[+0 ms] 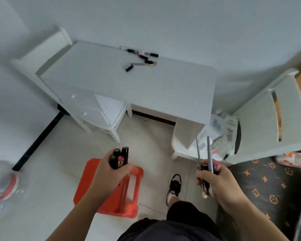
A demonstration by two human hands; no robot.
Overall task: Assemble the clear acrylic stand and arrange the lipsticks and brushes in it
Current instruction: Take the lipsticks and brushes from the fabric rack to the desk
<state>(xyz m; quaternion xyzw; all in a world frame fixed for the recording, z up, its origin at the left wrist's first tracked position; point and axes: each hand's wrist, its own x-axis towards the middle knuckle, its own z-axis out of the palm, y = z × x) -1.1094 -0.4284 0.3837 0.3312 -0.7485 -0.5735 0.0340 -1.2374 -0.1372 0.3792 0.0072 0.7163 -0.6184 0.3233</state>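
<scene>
White rectangular desk (129, 84) is standing against the white wall, drawers on its left side. White slatted wooden bed frame end (274, 115) is sitting right of the desk, dark patterned fabric surface (268, 185) lying below it. Orange plastic step stool (122, 197) is sitting on the light tiled floor, partly hidden under the left forearm. A clear plastic bag of packets (222, 134) is resting between desk and bed frame.

Scattered black lipstick tubes (142, 59) are lying loose on the far part of the desk top, well apart from both hands. A clear piece seems to be lying beside them at the far edge, too blurred to confirm as the acrylic stand.

Left hand (111, 173) is curling tight around a bunch of black lipstick tubes (119, 158), held upright, one showing a red top. Right hand (217, 181) is gripping two thin grey brush handles (204, 153) that are sticking up and out past the fingers, plus a few dark tubes bundled in the same fist.

Black-and-white sneaker (175, 185) is planted on the floor between the hands.
</scene>
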